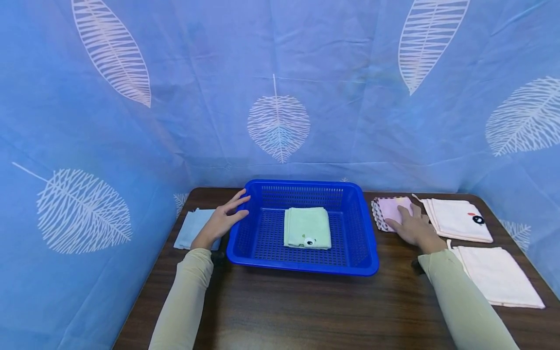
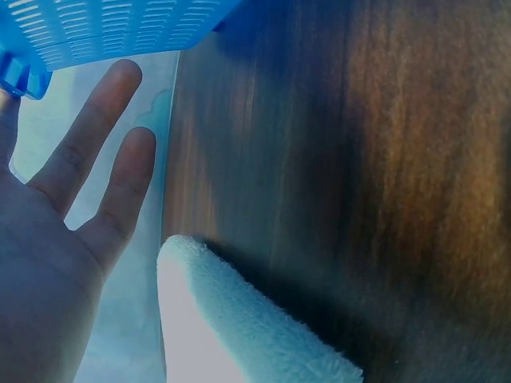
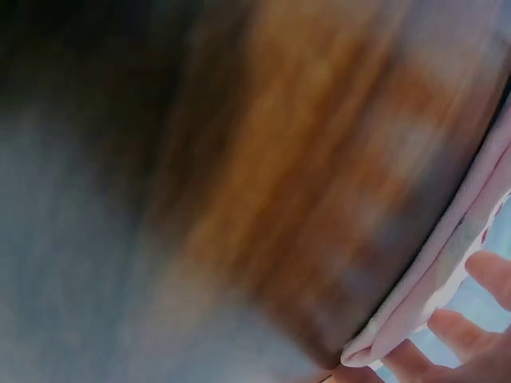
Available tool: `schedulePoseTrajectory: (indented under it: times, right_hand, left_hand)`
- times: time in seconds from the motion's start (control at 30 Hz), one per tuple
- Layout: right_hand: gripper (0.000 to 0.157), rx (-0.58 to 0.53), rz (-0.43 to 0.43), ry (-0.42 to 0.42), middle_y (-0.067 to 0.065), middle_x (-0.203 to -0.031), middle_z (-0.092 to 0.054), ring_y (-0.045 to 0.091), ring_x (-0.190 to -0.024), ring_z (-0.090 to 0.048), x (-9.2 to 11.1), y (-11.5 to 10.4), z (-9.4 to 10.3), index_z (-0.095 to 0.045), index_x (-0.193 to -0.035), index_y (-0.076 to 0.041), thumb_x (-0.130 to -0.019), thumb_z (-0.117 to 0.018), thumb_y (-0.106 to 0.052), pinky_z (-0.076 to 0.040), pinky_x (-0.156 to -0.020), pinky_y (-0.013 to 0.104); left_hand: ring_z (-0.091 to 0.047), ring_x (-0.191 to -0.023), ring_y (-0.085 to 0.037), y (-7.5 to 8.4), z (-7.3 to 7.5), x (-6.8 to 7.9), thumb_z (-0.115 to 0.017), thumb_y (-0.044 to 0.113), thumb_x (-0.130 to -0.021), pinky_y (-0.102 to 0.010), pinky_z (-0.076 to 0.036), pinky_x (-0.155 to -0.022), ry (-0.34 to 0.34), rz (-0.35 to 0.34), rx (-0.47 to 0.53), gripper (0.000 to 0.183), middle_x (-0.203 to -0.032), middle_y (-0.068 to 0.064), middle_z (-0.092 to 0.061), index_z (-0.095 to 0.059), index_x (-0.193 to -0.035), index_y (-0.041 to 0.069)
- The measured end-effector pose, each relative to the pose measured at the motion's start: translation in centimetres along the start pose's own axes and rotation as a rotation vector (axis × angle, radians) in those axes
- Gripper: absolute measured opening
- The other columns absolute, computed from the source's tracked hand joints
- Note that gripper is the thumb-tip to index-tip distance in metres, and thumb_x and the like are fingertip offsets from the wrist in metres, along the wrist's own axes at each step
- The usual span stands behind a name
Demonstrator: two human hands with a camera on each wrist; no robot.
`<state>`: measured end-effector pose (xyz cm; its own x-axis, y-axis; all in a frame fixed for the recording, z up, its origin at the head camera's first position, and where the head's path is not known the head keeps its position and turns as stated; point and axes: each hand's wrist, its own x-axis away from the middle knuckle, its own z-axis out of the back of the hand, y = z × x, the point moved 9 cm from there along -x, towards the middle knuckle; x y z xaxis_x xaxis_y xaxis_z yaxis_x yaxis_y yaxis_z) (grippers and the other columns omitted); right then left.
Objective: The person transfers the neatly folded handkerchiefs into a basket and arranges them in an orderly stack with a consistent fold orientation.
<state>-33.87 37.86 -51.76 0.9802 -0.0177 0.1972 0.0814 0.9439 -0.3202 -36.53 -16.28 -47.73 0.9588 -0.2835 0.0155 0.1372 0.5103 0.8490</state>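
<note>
My left hand (image 1: 220,221) is at the left rim of a blue plastic basket (image 1: 302,267), fingers spread and fairly straight. In the left wrist view, the fingers (image 2: 104,120) stand beside the perforated basket wall (image 2: 128,36). A folded light-green towel (image 1: 307,226) with an embroidered animal face lies inside the basket. On the right, my right hand (image 1: 413,226) rests its spread fingers over a folded lilac-pink towel (image 1: 389,211) with a dark-patterned edge. The right wrist view shows fingertips (image 3: 455,331) near that towel's folded edge (image 3: 423,295); no curled grip shows.
A light-blue folded towel (image 1: 197,226) lies left of the basket, partly behind the left hand. Two pale-pink folded towels, one with an embroidered face (image 1: 457,221) and a plain-looking one (image 1: 498,277), lie at the right of the dark wooden table (image 1: 306,311). Blue leaf-print cloth (image 1: 332,121) hangs behind.
</note>
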Motion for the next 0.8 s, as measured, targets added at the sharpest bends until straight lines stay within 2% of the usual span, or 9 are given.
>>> schedulePoseTrajectory:
  times: [0.27,0.6,0.8]
  right_hand:
    - [0.082,-0.035,-0.027,0.071,0.045,-0.152,-0.013,0.072,-0.130,-0.024,-0.4,0.4,0.5,-0.025,-0.152,0.010,-0.102,-0.053,-0.049,-0.030,-0.099,0.083]
    - [0.094,-0.093,-0.065,0.113,0.048,-0.146,-0.020,0.072,-0.127,-0.027,-0.5,0.7,1.2,-0.022,-0.154,0.008,-0.092,-0.071,-0.041,-0.030,-0.095,0.081]
    - [0.106,-0.109,-0.144,0.147,0.051,-0.142,-0.029,0.073,-0.125,-0.030,-0.4,1.0,1.9,-0.019,-0.154,0.010,-0.084,-0.078,-0.043,-0.032,-0.093,0.077]
  left_hand:
    - [-0.021,-0.160,-0.029,0.4,0.1,0.3,-0.059,0.048,-0.101,-0.070,-0.024,-0.121,-0.006,-0.001,-0.012,0.051,-0.168,0.020,-0.026,-0.051,-0.150,0.036]
    - [-0.021,-0.160,-0.030,0.3,0.0,0.2,-0.058,0.049,-0.102,-0.070,-0.024,-0.121,-0.012,0.004,-0.022,0.051,-0.168,0.019,-0.025,-0.050,-0.150,0.035]
    - [-0.021,-0.160,-0.031,0.5,0.0,0.2,-0.058,0.047,-0.102,-0.070,-0.024,-0.121,-0.011,-0.001,-0.018,0.051,-0.168,0.019,-0.025,-0.050,-0.150,0.035]
